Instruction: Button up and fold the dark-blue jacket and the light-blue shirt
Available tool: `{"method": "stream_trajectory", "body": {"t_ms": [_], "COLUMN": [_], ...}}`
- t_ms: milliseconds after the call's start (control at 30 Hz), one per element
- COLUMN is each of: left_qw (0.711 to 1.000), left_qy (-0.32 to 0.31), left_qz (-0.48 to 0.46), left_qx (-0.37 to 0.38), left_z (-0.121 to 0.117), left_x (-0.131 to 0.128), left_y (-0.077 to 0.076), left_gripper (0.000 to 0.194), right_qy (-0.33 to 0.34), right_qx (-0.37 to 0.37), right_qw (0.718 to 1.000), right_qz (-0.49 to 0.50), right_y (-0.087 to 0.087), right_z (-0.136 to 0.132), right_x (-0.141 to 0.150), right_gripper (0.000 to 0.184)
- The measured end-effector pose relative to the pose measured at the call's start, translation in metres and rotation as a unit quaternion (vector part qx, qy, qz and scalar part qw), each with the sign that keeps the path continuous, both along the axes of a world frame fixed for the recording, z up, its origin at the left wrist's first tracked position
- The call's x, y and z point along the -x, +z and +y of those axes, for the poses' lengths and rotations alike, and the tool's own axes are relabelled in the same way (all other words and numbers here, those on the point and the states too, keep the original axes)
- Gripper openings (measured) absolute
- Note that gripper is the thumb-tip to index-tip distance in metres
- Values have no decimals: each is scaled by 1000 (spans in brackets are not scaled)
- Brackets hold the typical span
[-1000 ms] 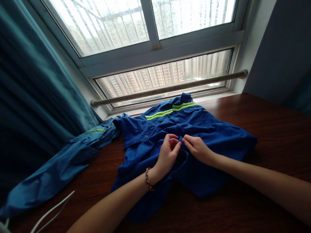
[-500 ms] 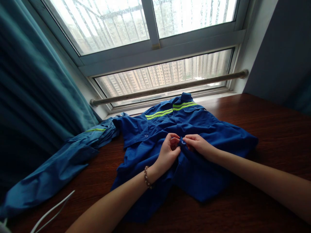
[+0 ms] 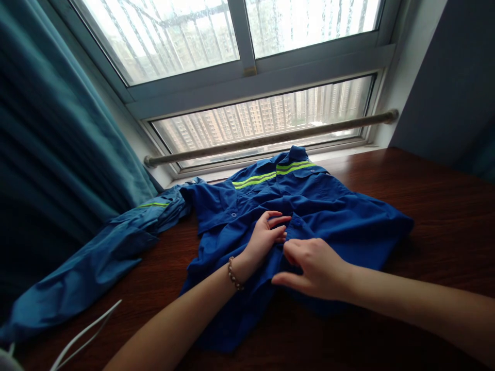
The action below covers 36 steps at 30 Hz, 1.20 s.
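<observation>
A blue work shirt (image 3: 328, 216) with yellow-green reflective stripes lies rumpled on the wooden table, its collar toward the window. On its front, near the middle, my left hand (image 3: 266, 234) rests with fingers stretched out and loosely spread, touching the cloth beside the button placket. My right hand (image 3: 315, 268) is just below and to the right, over the shirt's lower front. Its thumb points left, apart from the curled fingers, and I see no cloth pinched between them. A pocket button (image 3: 233, 215) shows on the left; my right hand partly covers the lower hem.
One long sleeve (image 3: 88, 265) stretches left over the table beside a teal curtain (image 3: 65, 103). A white cable (image 3: 85, 330) sits at the lower left. Beyond the shirt, a metal bar (image 3: 270, 139) crosses the window. Bare wood (image 3: 444, 206) extends to the right.
Both hands have let go of the buttoned placket edge they were pinching. My right hand has moved down and toward me; the left fingers have straightened onto the cloth.
</observation>
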<state>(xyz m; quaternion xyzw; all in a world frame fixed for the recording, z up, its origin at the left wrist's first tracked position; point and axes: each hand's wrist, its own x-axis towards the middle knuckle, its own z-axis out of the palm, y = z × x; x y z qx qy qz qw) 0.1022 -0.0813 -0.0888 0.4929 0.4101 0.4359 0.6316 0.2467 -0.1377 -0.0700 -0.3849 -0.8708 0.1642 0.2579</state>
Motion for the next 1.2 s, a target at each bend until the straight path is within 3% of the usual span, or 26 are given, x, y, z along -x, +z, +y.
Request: {"method": "stream_trajectory", "body": {"t_ms": [100,200,267,333,400,500,567,700,767,933,1033,1200], "left_qw": [999,997,994,991,987,966,928,828,815,809,796,781], "left_qy": [-3,-8,8,23,9,-71,-158,-341,-356,-265,-281,-286], "left_qz": [31,77,107,124,134,201,285,397,415,453,451,467], "left_qx": [31,28,-8,-51,-90,-148,-181,-200,-195,-266,-290,-300], "left_z": [3,3,1,-2,-7,-16,-21,-27,-28,-28,-30,-35], "left_x": [3,6,7,8,9,13,18,27,29,18,8,1], "left_y": [1,13,25,38,51,65,71,71,65,45,36,31], "left_gripper": [34,31,29,27,25,19,16,13,10,12,22,13], "right_qy": [-31,-37,-6,52,116,159,162,187,192,195,199,183], "right_qx": [-37,-9,66,198,364,543,592,632,636,636,634,634], "right_qw": [993,992,995,979,921,802,749,680,667,658,660,674], "right_qz": [-109,-119,-75,-5,76,193,250,320,337,352,350,332], "right_y": [-11,-17,-17,-17,-19,-24,-27,-30,-30,-31,-31,-31], "right_z": [-14,-7,7,24,42,61,67,71,71,71,72,71], "right_x": [9,7,2,-6,-15,-26,-33,-40,-41,-41,-41,-41], "right_gripper": [49,34,23,19,23,27,26,21,21,19,19,19]}}
